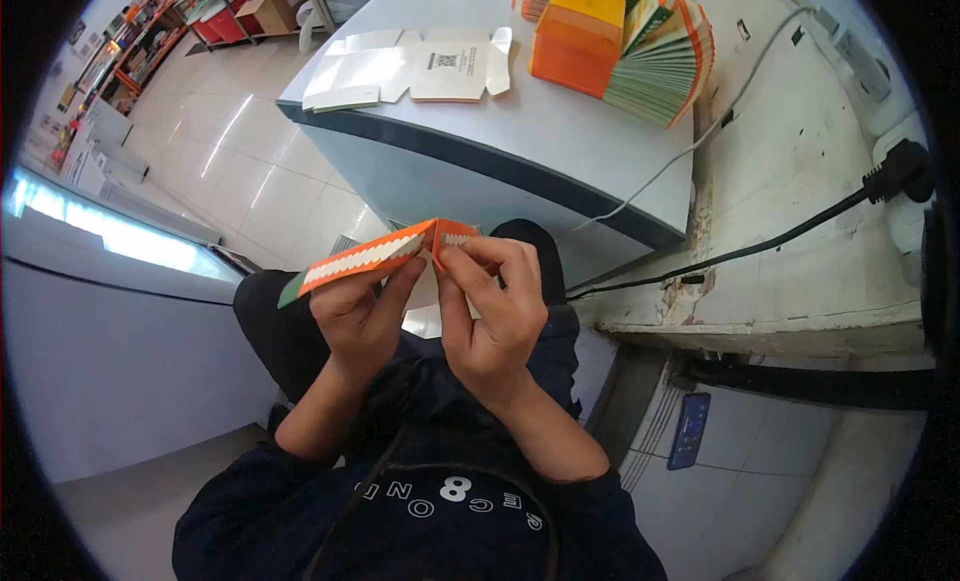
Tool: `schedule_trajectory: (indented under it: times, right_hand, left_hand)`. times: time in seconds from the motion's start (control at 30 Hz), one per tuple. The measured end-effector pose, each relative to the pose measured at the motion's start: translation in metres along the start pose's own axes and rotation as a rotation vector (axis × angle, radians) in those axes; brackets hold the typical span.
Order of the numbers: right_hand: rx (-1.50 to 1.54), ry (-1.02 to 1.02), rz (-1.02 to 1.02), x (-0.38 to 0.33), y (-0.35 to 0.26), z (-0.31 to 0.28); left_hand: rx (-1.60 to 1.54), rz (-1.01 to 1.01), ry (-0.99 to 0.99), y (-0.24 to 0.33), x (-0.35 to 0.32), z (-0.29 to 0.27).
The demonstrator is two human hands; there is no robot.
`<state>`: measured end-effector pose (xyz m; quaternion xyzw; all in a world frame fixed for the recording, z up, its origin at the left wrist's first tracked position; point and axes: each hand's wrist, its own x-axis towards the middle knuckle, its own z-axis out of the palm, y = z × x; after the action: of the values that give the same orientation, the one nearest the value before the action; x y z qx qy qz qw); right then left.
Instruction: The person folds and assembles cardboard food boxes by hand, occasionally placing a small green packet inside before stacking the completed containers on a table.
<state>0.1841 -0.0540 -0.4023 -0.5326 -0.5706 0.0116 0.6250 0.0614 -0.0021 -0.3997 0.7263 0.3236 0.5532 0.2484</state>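
An orange cardboard carton [365, 260] with white patterned strips and a green end is held up above my lap. It is bent at a fold near its middle. My left hand [352, 319] is closed round its left part from below, thumb up near the fold. On the right part, my right hand [497, 303] pinches the cardboard close to the fold, fingers curled. Some fingertips are hidden behind the carton. Beyond my hands, unfolded white carton blanks [448, 69] lie flat on the white tabletop [560, 131].
At the tabletop's far right stand orange boxes [575, 43] and a fanned stack of flat cartons [660, 76]. A pale cable [690, 153] crosses the table's right edge. A black power cord [760, 243] runs along the right wall. Low at right lies a blue phone [689, 431].
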Motion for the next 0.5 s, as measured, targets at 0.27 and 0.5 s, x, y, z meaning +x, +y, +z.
schedule_trajectory:
  times: [0.27,0.5]
  right_hand:
    - [0.047,0.006,-0.013,0.002,0.02,-0.012]
    - [0.057,0.079,0.073,-0.002,0.019,-0.007]
  left_hand:
    - [0.037,0.116,-0.114,-0.003,0.007,0.002]
    - [-0.435,-0.215,0.034,0.008,-0.005,0.041]
